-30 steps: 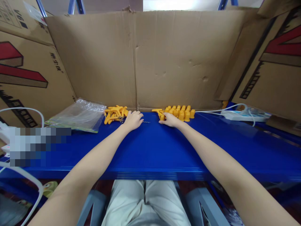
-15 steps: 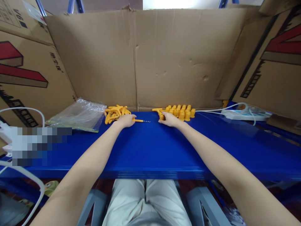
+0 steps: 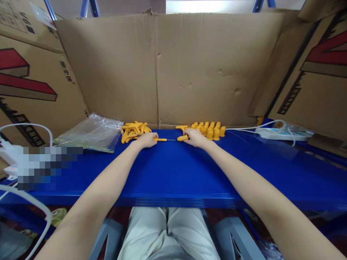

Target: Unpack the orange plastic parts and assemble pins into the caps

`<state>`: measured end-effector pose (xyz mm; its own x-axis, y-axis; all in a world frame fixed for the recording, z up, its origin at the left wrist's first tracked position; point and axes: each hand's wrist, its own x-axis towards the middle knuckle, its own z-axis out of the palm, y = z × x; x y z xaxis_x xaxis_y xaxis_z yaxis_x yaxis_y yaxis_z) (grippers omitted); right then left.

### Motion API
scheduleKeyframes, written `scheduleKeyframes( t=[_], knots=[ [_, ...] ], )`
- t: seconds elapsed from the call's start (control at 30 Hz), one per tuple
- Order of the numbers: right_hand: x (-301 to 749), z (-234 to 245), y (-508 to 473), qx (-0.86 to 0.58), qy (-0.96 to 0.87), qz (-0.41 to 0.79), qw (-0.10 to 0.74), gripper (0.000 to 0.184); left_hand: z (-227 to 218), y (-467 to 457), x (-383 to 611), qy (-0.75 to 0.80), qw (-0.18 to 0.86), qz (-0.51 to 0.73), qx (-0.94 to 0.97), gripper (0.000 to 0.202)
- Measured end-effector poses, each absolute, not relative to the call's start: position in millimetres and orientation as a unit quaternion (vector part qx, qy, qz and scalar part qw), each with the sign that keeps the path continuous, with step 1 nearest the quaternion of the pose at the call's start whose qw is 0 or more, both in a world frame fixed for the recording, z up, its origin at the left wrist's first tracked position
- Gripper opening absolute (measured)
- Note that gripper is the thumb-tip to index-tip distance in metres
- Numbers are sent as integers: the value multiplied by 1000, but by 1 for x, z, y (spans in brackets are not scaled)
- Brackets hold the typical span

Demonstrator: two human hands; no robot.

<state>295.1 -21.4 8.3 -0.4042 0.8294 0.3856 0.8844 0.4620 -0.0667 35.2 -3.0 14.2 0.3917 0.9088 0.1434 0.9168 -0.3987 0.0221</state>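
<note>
Corkscrew (image 3: pixel 162 139) and cap (image 3: pixel 183 138) are held at the far middle of the blue table (image 3: pixel 173 173), one in each hand. The left hand (image 3: pixel 146 139) is closed over the handle end of the corkscrew, so that only its ribbed yellow shaft and thin metal spiral are seen, pointing right along the table top. The right hand (image 3: pixel 195 137) is closed around the yellow cap with its fingertips, and the cap is laid on its side with its free end turned left toward the spiral. The tip of the spiral and the cap are very close; whether they touch cannot be told.

Just left of the left hand and beyond it, a loose pile of yellow corkscrews (image 3: pixel 134 129) is seen against the cardboard wall (image 3: pixel 189 68). Just beyond the right hand, a cluster of upright yellow caps (image 3: pixel 210 130) is stood in rows at the foot of the same wall. A clear plastic bag (image 3: pixel 90 133) is laid further left, near the pile. At the far right, a white power strip (image 3: pixel 282 134) is placed on the table, and a white cable (image 3: pixel 244 127) is run from it toward the caps. Printed cardboard boxes (image 3: pixel 29 83) are stacked at the left side.
</note>
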Motion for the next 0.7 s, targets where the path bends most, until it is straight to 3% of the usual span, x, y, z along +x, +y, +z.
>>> scheduleKeyframes(
  t=[0.43,0.7],
  knots=[
    [292,2,-14,-489,-842,-14,225,25,15,-3,38,-536,-1,-112,-837,34],
    [288,3,-15,-476,-831,13,288,24,23,-16,53,-547,-132,-183,-806,34]
  ],
)
